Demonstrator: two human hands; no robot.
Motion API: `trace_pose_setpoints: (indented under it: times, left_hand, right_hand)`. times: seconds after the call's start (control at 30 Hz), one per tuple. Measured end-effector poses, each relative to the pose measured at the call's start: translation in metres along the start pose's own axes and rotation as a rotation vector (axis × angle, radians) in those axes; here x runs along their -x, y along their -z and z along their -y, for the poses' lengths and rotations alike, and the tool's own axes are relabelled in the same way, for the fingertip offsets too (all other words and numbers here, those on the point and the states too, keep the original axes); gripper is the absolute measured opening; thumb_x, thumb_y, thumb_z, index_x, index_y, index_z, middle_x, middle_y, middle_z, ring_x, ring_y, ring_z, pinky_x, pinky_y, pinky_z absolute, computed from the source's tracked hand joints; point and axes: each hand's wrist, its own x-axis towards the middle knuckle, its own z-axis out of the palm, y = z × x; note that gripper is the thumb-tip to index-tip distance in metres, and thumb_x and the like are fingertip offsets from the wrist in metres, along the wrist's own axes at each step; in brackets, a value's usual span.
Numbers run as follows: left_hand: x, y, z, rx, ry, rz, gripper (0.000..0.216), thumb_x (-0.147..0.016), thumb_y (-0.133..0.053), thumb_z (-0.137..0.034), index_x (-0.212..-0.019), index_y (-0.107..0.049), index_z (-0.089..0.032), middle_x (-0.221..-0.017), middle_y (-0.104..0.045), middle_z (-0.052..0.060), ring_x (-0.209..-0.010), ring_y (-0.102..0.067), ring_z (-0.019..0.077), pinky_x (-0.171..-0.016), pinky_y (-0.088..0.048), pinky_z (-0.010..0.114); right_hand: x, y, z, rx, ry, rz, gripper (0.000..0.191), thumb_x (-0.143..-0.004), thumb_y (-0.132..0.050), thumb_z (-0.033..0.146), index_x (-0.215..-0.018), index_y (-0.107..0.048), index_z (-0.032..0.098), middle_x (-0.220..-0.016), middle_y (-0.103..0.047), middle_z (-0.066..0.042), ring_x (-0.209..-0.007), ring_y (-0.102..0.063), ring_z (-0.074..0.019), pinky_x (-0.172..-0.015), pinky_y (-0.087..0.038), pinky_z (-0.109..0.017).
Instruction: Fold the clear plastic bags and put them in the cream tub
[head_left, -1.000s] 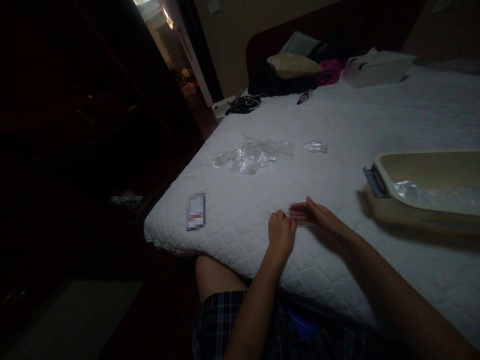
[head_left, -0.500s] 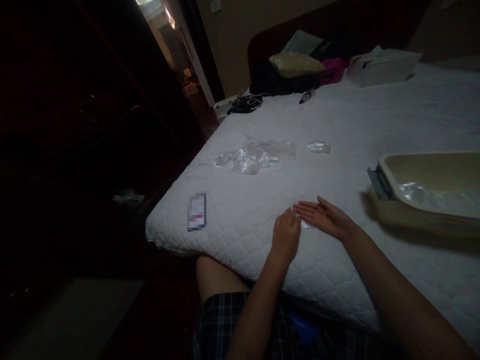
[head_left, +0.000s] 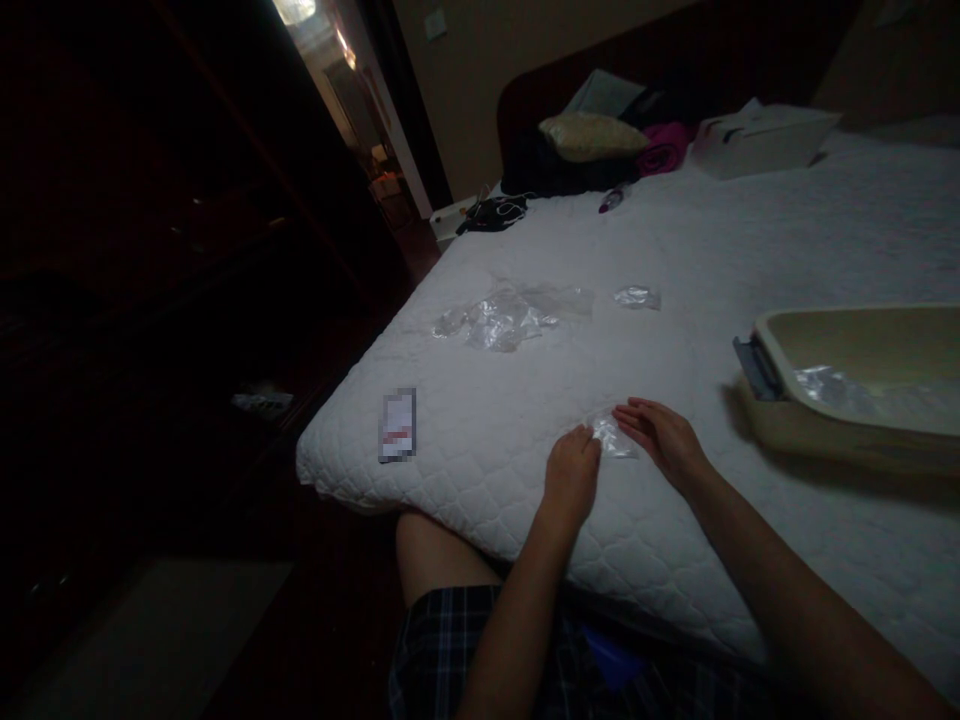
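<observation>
A small clear plastic bag (head_left: pixel 616 440) lies on the white quilted mattress (head_left: pixel 480 455) between my hands. My left hand (head_left: pixel 572 470) rests at its left edge, fingers curled together over that edge. My right hand (head_left: pixel 666 440) is at the bag's right side, with its fingers stretched out and the tips over the bag's upper part. Whether those fingertips press on the plastic is hard to tell. Farther up the mattress are a crumpled spread of clear plastic (head_left: pixel 502 315) and a small folded clear bag (head_left: pixel 637 297).
A beige bin (head_left: pixel 840 430) with a grey handle and clear plastic inside stands at the right. A phone-like object (head_left: pixel 397 425), blurred out, lies near the left corner. A white box (head_left: pixel 765 140), a pillow (head_left: pixel 592 137) and a pink roll (head_left: pixel 662 150) sit by the headboard.
My right hand has slid right, away from my left hand, and more of the plastic bag shows between them. My left hand has barely moved.
</observation>
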Motion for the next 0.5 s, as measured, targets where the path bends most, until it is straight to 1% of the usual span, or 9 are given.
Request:
trace_pose_setpoints:
  times: [0.07, 0.13, 0.17, 0.2, 0.27, 0.33, 0.37, 0.43, 0.5]
  left_hand:
    - [0.001, -0.001, 0.001, 0.012, 0.002, -0.007, 0.018, -0.090, -0.048, -0.018, -0.101, -0.060, -0.013, -0.115, -0.062, 0.012, -0.112, -0.055, 0.0213, -0.095, -0.047, 0.038]
    - [0.002, -0.002, 0.002, 0.031, 0.004, -0.019, 0.018, -0.090, -0.047, -0.019, -0.102, -0.060, -0.014, -0.116, -0.062, 0.011, -0.113, -0.055, 0.0210, -0.096, -0.047, 0.038]
    - [0.003, -0.002, 0.002, 0.041, 0.005, -0.025, 0.019, -0.091, -0.047, -0.019, -0.103, -0.060, -0.014, -0.116, -0.062, 0.011, -0.113, -0.055, 0.0208, -0.096, -0.047, 0.038]
    - [0.003, -0.002, 0.002, 0.052, 0.004, -0.029, 0.019, -0.091, -0.047, -0.020, -0.104, -0.060, -0.014, -0.117, -0.061, 0.011, -0.113, -0.055, 0.0206, -0.096, -0.047, 0.039]
    - [0.003, -0.001, 0.002, 0.068, 0.004, -0.038, 0.020, -0.091, -0.046, -0.019, -0.105, -0.059, -0.014, -0.117, -0.061, 0.011, -0.113, -0.055, 0.0201, -0.096, -0.047, 0.039]
    - [0.002, 0.001, 0.001, 0.079, 0.004, -0.049, 0.020, -0.091, -0.045, -0.018, -0.104, -0.059, -0.014, -0.116, -0.062, 0.011, -0.112, -0.056, 0.0202, -0.096, -0.047, 0.040]
    - [0.002, 0.002, 0.001, 0.083, 0.004, -0.054, 0.020, -0.091, -0.044, -0.018, -0.103, -0.059, -0.013, -0.115, -0.062, 0.011, -0.111, -0.056, 0.0204, -0.096, -0.048, 0.040]
    - [0.001, 0.004, 0.000, 0.092, 0.004, -0.062, 0.021, -0.091, -0.043, -0.017, -0.103, -0.059, -0.012, -0.114, -0.063, 0.012, -0.110, -0.057, 0.0209, -0.095, -0.048, 0.039]
    - [0.001, 0.005, -0.001, 0.106, 0.005, -0.065, 0.023, -0.090, -0.042, -0.016, -0.107, -0.057, -0.012, -0.114, -0.063, 0.012, -0.110, -0.057, 0.0215, -0.096, -0.048, 0.040]
  right_hand:
    - [0.006, 0.006, -0.002, 0.273, 0.270, -0.064, 0.018, -0.077, -0.059, 0.027, -0.092, -0.062, 0.019, -0.094, -0.068, -0.010, -0.090, -0.066, -0.0235, -0.086, -0.052, -0.045]
    - [0.015, 0.015, -0.001, 0.613, 0.591, -0.053, 0.021, -0.077, -0.057, 0.025, -0.097, -0.063, 0.019, -0.099, -0.067, -0.010, -0.092, -0.065, -0.0241, -0.087, -0.051, -0.046]
    - [0.020, 0.020, 0.000, 0.768, 0.744, 0.001, 0.023, -0.078, -0.056, 0.023, -0.099, -0.064, 0.018, -0.102, -0.066, -0.011, -0.094, -0.064, -0.0242, -0.088, -0.051, -0.045]
    - [0.025, 0.024, 0.001, 0.894, 0.878, 0.084, 0.027, -0.078, -0.055, 0.021, -0.103, -0.064, 0.018, -0.105, -0.066, -0.012, -0.097, -0.063, -0.0243, -0.088, -0.051, -0.044]
    - [0.035, 0.031, 0.004, 1.069, 1.075, 0.279, 0.034, -0.078, -0.055, 0.020, -0.111, -0.062, 0.016, -0.112, -0.064, -0.015, -0.103, -0.061, -0.0252, -0.089, -0.050, -0.042]
    - [0.041, 0.033, 0.005, 1.188, 1.173, 0.429, 0.040, -0.078, -0.057, 0.021, -0.118, -0.059, 0.013, -0.120, -0.060, -0.017, -0.111, -0.057, -0.0269, -0.092, -0.049, -0.042]
    - [0.042, 0.033, 0.004, 1.232, 1.192, 0.468, 0.041, -0.079, -0.057, 0.021, -0.119, -0.058, 0.013, -0.123, -0.059, -0.018, -0.115, -0.054, -0.0277, -0.093, -0.048, -0.043]
    - [0.042, 0.032, 0.001, 1.291, 1.182, 0.472, 0.039, -0.081, -0.055, 0.021, -0.120, -0.058, 0.012, -0.123, -0.059, -0.017, -0.117, -0.053, -0.0275, -0.095, -0.047, -0.043]
    - [0.039, 0.031, -0.003, 1.312, 1.145, 0.425, 0.035, -0.084, -0.051, 0.018, -0.117, -0.060, 0.013, -0.118, -0.062, -0.016, -0.112, -0.057, -0.0257, -0.093, -0.049, -0.042]
